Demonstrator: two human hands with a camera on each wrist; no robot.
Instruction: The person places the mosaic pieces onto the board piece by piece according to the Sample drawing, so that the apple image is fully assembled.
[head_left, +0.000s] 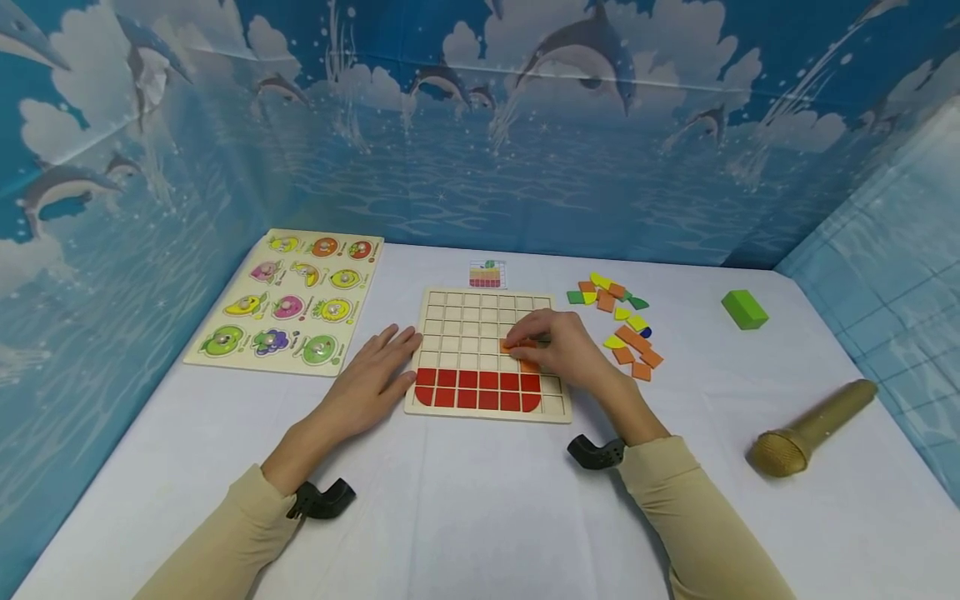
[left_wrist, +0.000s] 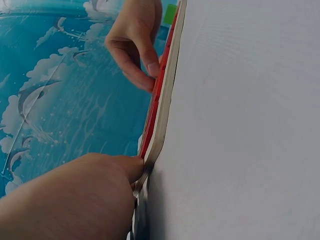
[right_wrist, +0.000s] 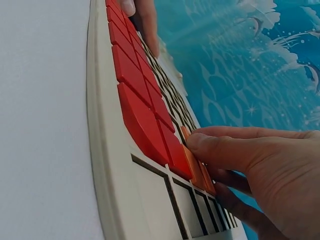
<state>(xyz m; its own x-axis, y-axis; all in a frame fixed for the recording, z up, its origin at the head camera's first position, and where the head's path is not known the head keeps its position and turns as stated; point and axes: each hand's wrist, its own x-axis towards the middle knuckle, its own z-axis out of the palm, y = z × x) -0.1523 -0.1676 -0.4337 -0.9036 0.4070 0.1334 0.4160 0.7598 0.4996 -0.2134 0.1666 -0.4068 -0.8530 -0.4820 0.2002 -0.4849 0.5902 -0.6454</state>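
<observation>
A wooden grid board (head_left: 457,337) lies in front of me, its two nearest rows mostly filled with red tiles (head_left: 477,390). My right hand (head_left: 558,346) is over the board's right part, pinching an orange tile (head_left: 506,345) between thumb and fingers. Another orange tile (head_left: 529,366) sits just above the red rows, partly under that hand; the right wrist view shows orange tiles (right_wrist: 192,167) beside the red ones. With fingers extended, my left hand (head_left: 371,379) rests at the board's left edge, fingertips touching its side.
Loose orange, yellow and green pieces (head_left: 626,335) lie right of the board. Behind it is a small picture card (head_left: 487,274). A fruit puzzle board (head_left: 288,302) lies at the left. Farther right are a green block (head_left: 745,309) and a gold microphone (head_left: 810,429).
</observation>
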